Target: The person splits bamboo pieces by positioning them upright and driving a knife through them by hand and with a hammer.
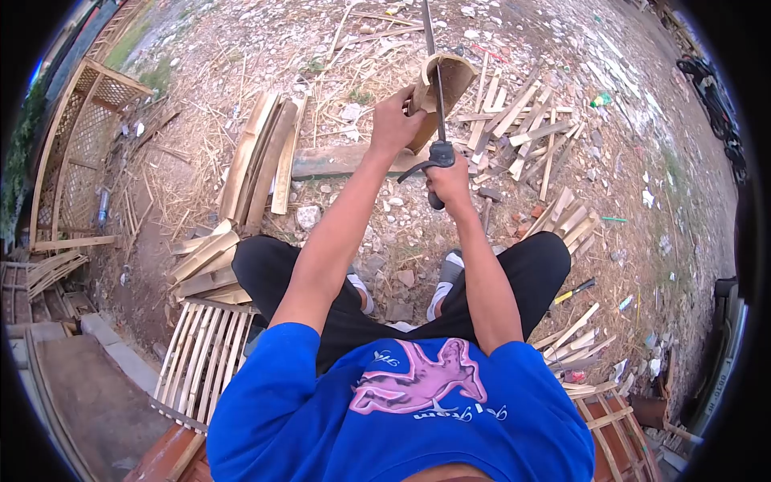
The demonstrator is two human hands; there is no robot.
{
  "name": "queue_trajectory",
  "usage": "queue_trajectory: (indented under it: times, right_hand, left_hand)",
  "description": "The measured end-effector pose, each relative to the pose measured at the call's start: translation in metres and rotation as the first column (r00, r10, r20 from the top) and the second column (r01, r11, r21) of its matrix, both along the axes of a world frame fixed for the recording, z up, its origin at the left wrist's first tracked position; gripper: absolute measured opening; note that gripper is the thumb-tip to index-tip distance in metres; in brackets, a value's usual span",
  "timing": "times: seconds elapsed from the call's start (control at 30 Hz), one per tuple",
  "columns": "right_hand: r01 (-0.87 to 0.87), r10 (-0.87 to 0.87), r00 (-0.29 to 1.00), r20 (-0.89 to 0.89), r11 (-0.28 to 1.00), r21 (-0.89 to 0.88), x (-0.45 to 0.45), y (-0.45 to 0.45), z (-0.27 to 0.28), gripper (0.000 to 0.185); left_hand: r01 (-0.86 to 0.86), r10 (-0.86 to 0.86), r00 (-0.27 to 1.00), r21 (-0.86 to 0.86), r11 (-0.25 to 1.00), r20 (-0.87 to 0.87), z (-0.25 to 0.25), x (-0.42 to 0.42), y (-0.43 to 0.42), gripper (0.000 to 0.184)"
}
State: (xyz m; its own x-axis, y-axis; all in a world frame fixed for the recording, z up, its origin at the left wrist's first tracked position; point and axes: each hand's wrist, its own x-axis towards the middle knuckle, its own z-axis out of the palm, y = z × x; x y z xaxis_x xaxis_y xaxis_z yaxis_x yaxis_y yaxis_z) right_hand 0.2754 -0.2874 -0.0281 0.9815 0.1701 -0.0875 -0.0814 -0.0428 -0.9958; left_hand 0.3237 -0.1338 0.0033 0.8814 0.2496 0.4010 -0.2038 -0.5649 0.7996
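My left hand (393, 124) is closed around the side of a wide, curved split bamboo piece (456, 80), which stands tilted above the ground. In my right hand (451, 181) is a machete (439, 112), gripped by its black handle with a hand guard. Its long, narrow blade points away from me and passes over the bamboo's upper edge and inner face. How deep the blade sits in the bamboo, if at all, I cannot tell. Behind my left forearm, a thick log (325, 161) lies on the ground beneath the bamboo.
Long bamboo slats (261, 161) lean left of the log. Split strips (530, 120) lie heaped at the right. A hammer (488, 195) rests near my right wrist, and a yellow-handled tool (572, 292) lies beyond my right knee. A slatted rack (201, 353) is at lower left.
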Motion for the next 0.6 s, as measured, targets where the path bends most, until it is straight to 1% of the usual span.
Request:
queue_trajectory:
  times: [0.1,0.23,0.33,0.37,0.4,0.43,0.47,0.53,0.57,0.6]
  right_hand:
    - [-0.109,0.124,0.981,-0.147,0.988,0.108,0.005,-0.009,0.006,0.022]
    - [-0.170,0.185,0.975,-0.122,0.978,0.120,0.010,-0.010,0.008,0.021]
    - [-0.300,0.309,0.944,-0.119,0.950,0.087,0.017,-0.018,0.011,0.019]
    - [-0.317,0.327,0.939,-0.111,0.943,0.100,0.021,-0.026,0.008,0.018]
    - [-0.384,0.385,0.918,-0.098,0.923,0.031,0.027,-0.037,0.012,0.015]
    - [-0.372,0.374,0.922,-0.100,0.927,0.036,0.028,-0.037,0.011,0.016]
    - [-0.356,0.359,0.927,-0.110,0.933,0.040,0.023,-0.040,0.010,0.016]
    - [-0.206,0.206,0.976,-0.070,0.979,-0.001,0.007,-0.019,0.009,0.022]
    - [-0.134,0.133,0.988,-0.079,0.991,-0.017,0.001,-0.010,0.005,0.026]
    - [-0.137,0.138,0.981,-0.139,0.990,0.018,-0.010,-0.004,0.021,0.025]
  left_hand:
    - [-0.005,0.005,1.000,-0.010,1.000,-0.022,0.004,0.002,0.005,0.047]
    - [0.002,-0.003,1.000,-0.073,0.997,-0.016,0.005,-0.003,0.017,0.047]
    - [-0.009,0.010,1.000,-0.087,0.996,0.003,0.001,-0.010,0.023,0.048]
    - [0.025,-0.029,0.999,-0.115,0.993,-0.031,-0.001,-0.015,0.029,0.048]
    - [0.060,-0.069,0.996,-0.146,0.987,-0.060,-0.002,-0.019,0.037,0.048]
    - [0.098,-0.113,0.991,-0.178,0.979,-0.078,-0.001,-0.018,0.040,0.048]
    - [0.097,-0.109,0.991,-0.162,0.982,-0.071,-0.003,-0.019,0.036,0.047]
    - [0.092,-0.098,0.994,-0.124,0.988,-0.040,0.004,-0.020,0.028,0.047]
    - [0.067,-0.072,0.996,-0.095,0.993,-0.058,0.007,-0.019,0.025,0.046]
    - [0.056,-0.061,0.997,-0.104,0.993,-0.043,0.005,-0.018,0.026,0.047]
